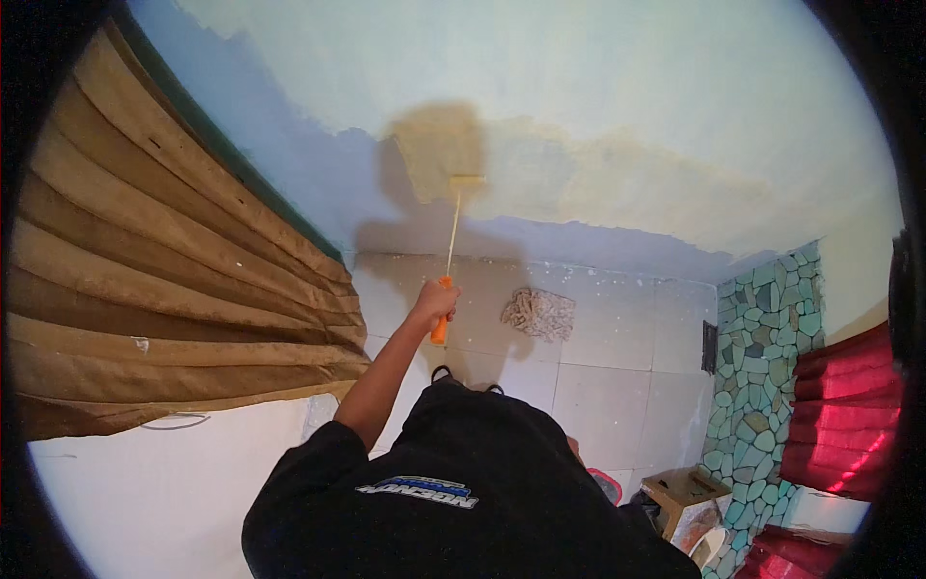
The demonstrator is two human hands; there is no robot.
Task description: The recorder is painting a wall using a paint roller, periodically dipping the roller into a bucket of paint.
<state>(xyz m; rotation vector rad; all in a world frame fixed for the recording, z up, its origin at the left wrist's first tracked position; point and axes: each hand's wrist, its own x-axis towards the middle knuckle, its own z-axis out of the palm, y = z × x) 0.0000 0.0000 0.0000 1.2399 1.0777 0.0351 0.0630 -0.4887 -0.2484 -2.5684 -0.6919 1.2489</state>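
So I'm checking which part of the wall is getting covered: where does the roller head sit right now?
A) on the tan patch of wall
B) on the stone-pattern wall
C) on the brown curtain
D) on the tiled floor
A: the roller head rests at the lower edge of the tan patch, held up by the left hand on the orange handle.

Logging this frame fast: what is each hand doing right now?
Left hand: closed around the orange handle of the paint roller on the wall.
Right hand: not in view.
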